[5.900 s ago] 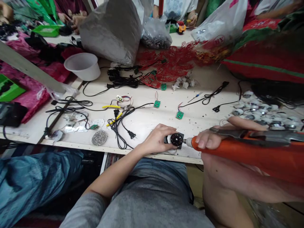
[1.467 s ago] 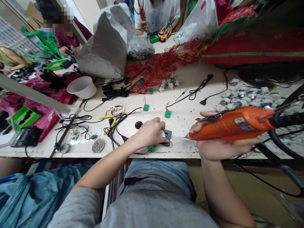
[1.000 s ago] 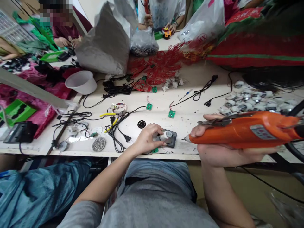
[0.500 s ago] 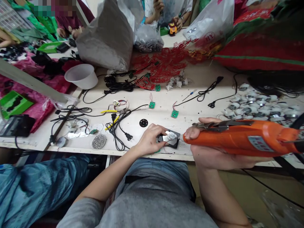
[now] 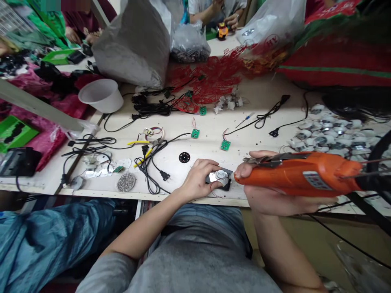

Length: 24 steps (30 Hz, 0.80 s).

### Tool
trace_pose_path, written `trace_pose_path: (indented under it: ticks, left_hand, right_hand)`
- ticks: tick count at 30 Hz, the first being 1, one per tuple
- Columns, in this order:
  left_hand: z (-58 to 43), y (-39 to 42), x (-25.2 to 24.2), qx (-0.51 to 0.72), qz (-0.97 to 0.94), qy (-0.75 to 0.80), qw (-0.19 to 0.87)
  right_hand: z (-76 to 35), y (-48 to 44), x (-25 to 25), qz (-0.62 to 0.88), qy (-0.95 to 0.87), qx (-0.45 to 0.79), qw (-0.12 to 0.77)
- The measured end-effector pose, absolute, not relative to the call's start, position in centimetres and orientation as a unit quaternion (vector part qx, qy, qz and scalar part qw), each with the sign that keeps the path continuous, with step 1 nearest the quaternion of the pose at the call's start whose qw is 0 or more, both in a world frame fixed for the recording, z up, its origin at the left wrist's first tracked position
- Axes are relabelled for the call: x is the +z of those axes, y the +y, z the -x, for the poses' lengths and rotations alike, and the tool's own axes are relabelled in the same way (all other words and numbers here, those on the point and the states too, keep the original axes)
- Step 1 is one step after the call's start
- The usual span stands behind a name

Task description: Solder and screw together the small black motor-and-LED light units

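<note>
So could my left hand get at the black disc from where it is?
Probably, if it frees its fingers: the left hand is gripping the white round part, but the black disc lies close by, with nothing over it or between.

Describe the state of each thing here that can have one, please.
Left grip: holding silver part
Dark frame: partly covered by silver part
Right grip: wrapped around orange screwdriver
Orange screwdriver: pointing toward dark frame; contact unclear
Yellow-handled tool: handles spread apart
Black plug nearby: unconnected
White tub: upright, uncovered
Black disc: lying flat
Metal pieces: heaped together
</note>
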<state>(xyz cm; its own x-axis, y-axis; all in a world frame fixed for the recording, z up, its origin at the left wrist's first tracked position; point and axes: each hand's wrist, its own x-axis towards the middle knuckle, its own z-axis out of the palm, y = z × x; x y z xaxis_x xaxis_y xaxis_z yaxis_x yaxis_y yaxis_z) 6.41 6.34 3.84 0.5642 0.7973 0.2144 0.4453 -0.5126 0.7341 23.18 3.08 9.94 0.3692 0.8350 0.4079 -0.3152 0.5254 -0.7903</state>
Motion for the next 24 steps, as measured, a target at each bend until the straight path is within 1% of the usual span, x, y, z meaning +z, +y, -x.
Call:
trace_pose_path:
  ticks: [8,15,19,22,24]
  left_hand:
    - [-6.6,6.2,3.6,0.278,-0.817,0.382,0.33]
    - [-6.7,5.9,3.0,0.299,-0.807,0.383,0.335]
    - [-6.8,5.7,2.9,0.31,-0.803,0.387,0.329]
    - [-6.8,5.7,2.8,0.323,-0.803,0.377,0.329]
    - [-6.8,5.7,2.7,0.327,-0.804,0.373,0.328]
  right_hand:
    - [-22.8,3.0,10.7,0.326,-0.414,0.354,0.773]
    - [-24.1,3.2,9.8,0.331,-0.436,0.381,0.746]
    - [-24.4,2.8,9.8,0.341,-0.463,0.409,0.709]
    - [-24.2,2.4,10.3,0.358,-0.433,0.383,0.733]
    - [-24.3,2.1,10.5,0.385,-0.424,0.386,0.723]
